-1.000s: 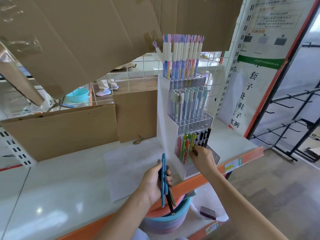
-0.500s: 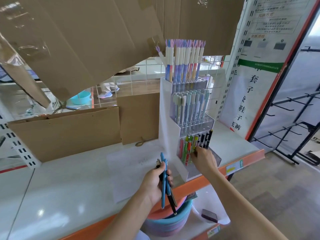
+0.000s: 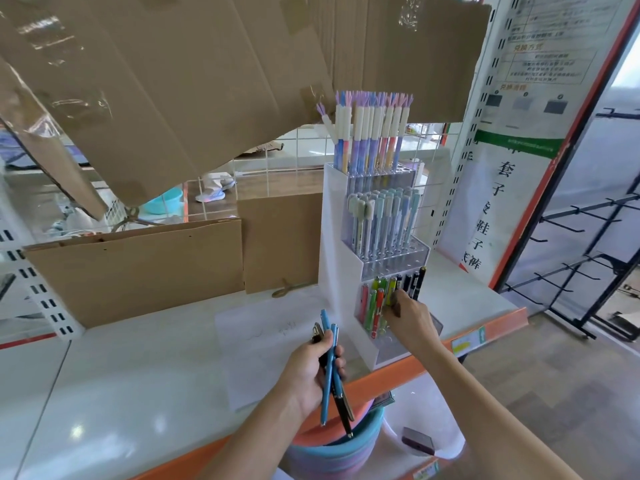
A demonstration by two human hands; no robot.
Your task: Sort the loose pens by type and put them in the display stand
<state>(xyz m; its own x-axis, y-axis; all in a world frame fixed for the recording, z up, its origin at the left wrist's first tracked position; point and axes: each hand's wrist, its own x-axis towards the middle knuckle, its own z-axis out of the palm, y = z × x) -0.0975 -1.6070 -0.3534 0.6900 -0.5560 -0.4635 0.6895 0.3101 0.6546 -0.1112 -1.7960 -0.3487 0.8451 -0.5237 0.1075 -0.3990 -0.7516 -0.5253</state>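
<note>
Nearest, the left hand (image 3: 311, 370) curls its fingers around a bunch of loose pens (image 3: 330, 372), two blue ones and at least one black one, held roughly upright just above the orange front edge of the table (image 3: 114, 368). Below that edge sits a round basin (image 3: 332, 448) in teal and pink, and beside it a small dark block (image 3: 419, 439) lies on a lower white shelf (image 3: 450, 441).

Just past the left hand, a white sheet of paper (image 3: 266, 341) lies flat on the table. To its right stands the clear tiered display stand (image 3: 337, 258), close to the table's front edge. The right hand (image 3: 408, 318) reaches into the stand's lowest tier, fingers bent and pinching at a pen among the red, green and yellow pens (image 3: 375, 306) there; which pen it grips I cannot tell. Black pens (image 3: 414, 282) fill the right side of the same tier, touching the hand's far side.

Higher up, the middle tier holds pale green and blue pens (image 3: 384, 220) standing upright in rows. The top tier holds taller pastel pens (image 3: 372, 133) with white caps, one leaning out to the left.

Behind the stand, flat cardboard sheets (image 3: 138, 268) lean against a white wire grid (image 3: 277, 161), and more cardboard hangs overhead. To the right, a printed poster (image 3: 502, 202) stands against an orange post.
</note>
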